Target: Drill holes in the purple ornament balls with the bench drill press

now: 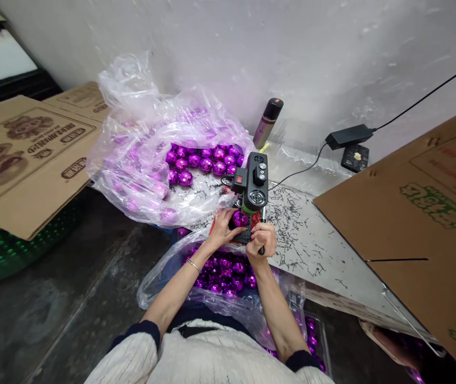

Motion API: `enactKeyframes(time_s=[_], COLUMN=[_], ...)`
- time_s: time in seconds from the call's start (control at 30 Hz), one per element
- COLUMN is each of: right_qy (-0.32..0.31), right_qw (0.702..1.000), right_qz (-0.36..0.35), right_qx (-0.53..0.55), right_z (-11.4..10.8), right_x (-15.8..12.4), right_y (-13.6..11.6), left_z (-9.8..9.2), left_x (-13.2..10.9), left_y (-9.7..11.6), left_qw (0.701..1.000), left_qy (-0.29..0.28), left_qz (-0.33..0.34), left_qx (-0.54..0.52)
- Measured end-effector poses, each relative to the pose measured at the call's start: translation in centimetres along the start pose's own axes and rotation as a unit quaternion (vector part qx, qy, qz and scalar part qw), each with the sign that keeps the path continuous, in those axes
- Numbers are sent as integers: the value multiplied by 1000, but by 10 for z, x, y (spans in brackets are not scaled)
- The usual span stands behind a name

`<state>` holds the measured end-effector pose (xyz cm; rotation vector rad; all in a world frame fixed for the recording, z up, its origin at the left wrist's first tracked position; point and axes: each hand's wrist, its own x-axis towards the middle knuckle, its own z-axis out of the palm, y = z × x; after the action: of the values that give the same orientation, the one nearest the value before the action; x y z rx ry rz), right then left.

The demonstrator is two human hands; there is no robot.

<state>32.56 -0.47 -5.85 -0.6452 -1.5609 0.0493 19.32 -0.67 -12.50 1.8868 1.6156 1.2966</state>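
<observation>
A shiny purple faceted ball [240,218] sits under the head of a small black bench drill press [256,181]. Around that ball are the fingers of my left hand [223,228], gripping it from its left side. My right hand [261,240] is wrapped round the black handle of a lever [262,249] at the right of the machine. A clear plastic bag [148,160] with many purple balls [206,165] lies behind to the left. Close to my body, another clear bag [151,282] holds more purple balls [228,272].
Dark shavings [295,229] litter the white table [332,256]. A spray can [268,124] stands by the wall, near a power adapter [350,136] with its cable. Cardboard boxes flank the table, one at left [31,144] and one at right [412,213].
</observation>
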Motion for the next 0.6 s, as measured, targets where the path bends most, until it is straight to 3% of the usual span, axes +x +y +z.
enactKeyframes(time_s=[0.47,0.6], right_qy=[7,-23], right_qw=[999,997], right_qz=[-17,-64], right_qx=[-28,-44], right_z=[1,-1], right_x=[-3,-5], right_y=[4,7], left_z=[-1,-1], left_x=[1,0], left_y=[0,0], left_qw=[1000,1000], left_qy=[-11,-5], left_qz=[-6,1], left_qx=[7,2])
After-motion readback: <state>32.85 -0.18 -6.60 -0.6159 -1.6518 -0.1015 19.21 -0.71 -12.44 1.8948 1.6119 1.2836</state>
